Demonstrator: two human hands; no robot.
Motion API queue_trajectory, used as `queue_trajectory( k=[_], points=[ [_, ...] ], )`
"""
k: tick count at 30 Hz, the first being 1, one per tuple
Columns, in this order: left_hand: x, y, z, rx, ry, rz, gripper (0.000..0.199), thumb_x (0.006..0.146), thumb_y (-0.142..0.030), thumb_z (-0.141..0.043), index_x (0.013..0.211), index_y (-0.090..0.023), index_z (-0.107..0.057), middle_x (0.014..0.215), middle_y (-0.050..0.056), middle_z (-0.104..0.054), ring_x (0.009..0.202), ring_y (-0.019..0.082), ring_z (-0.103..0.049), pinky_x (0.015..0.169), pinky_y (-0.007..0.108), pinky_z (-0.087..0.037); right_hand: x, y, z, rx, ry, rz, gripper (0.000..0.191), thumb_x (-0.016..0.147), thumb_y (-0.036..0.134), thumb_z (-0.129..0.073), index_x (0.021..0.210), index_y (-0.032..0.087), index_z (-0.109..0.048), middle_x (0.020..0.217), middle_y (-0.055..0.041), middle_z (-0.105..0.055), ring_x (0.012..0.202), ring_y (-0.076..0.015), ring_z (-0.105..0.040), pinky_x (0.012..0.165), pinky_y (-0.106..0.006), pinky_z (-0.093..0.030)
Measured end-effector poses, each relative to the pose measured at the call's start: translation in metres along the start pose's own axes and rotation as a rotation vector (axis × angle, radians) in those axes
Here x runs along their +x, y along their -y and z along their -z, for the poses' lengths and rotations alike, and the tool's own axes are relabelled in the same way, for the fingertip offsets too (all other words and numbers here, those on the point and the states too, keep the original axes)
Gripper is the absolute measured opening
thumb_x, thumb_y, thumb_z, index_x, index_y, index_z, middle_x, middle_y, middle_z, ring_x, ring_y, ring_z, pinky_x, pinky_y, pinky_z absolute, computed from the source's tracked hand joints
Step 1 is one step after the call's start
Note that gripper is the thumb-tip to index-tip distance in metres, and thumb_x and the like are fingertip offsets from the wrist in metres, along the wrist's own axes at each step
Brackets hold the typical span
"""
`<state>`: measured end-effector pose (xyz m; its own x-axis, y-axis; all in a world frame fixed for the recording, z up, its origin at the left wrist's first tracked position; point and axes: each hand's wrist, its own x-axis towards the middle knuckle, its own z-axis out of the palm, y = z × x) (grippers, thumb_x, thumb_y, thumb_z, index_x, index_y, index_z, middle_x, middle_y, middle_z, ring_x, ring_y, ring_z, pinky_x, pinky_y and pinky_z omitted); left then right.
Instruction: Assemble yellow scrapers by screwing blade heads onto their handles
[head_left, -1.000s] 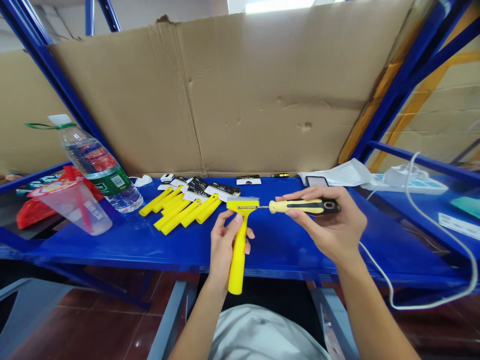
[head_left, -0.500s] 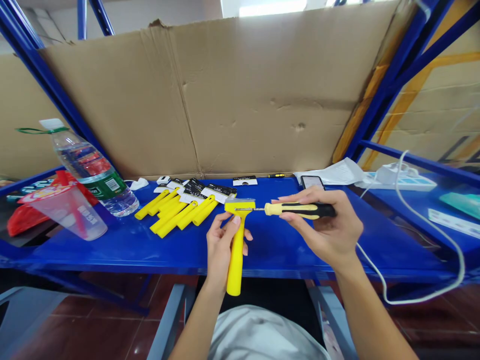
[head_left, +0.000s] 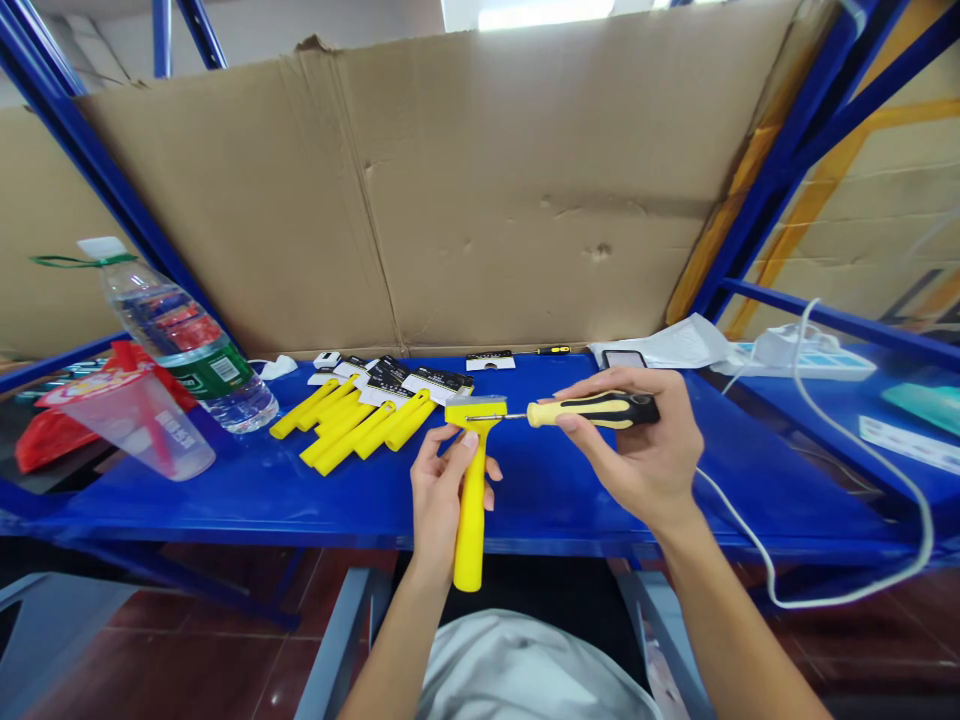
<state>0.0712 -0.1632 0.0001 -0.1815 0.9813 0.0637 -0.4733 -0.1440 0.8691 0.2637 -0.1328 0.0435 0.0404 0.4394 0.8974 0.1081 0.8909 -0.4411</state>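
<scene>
My left hand (head_left: 448, 500) grips the handle of a yellow plastic scraper (head_left: 470, 530), with its flat head upward. My right hand (head_left: 637, 450) is shut on a screwdriver (head_left: 592, 409) with a yellow-and-black handle. Its thin steel shaft points left, and the tip meets the scraper's head, where a metal blade edge shows. Left of my hands, several more yellow scraper handles (head_left: 352, 425) lie side by side on the blue steel shelf (head_left: 600, 500). Black-and-white packaging cards (head_left: 405, 381) lie just behind them.
A water bottle (head_left: 184, 345), a plastic cup (head_left: 127, 420) and a red bag (head_left: 45, 445) are at the left. At the back stand a cardboard sheet (head_left: 487, 200) and a small screwdriver (head_left: 553, 350). A phone (head_left: 624, 359) rests near papers (head_left: 660, 342). A power strip (head_left: 814, 362) sits right.
Both hands have shifted slightly left. The screwdriver now tilts, its handle end rising to the right, with its tip still at the scraper's head.
</scene>
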Motion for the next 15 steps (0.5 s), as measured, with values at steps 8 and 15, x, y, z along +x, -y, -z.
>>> queue_trajectory(
  k=[8,15],
  points=[
    [0.0007,0.0008,0.0006,-0.013,0.005,0.001,0.054,0.084,-0.050,-0.090,0.111,-0.023,-0.052,0.065,-0.002,-0.072,0.038,0.012,-0.057,0.040,0.019,-0.043,0.0036,0.0096,-0.0012,0.108,0.078,0.065,0.046,0.087,-0.003,-0.084,0.119,0.025,-0.066,0.108,-0.0045,-0.080,0.102,-0.0279,-0.084,0.089,-0.045,-0.070],
    [-0.0005,0.0004,0.0003,-0.017,0.011,-0.003,0.051,0.086,-0.048,-0.090,0.110,-0.023,-0.052,0.066,-0.001,-0.074,0.040,0.012,-0.058,0.040,0.019,-0.044,0.0027,0.0098,0.0006,0.103,0.116,0.031,0.051,0.089,-0.002,-0.082,0.127,0.026,-0.062,0.121,-0.0072,-0.077,0.112,-0.0297,-0.082,0.093,-0.049,-0.069]
  ],
)
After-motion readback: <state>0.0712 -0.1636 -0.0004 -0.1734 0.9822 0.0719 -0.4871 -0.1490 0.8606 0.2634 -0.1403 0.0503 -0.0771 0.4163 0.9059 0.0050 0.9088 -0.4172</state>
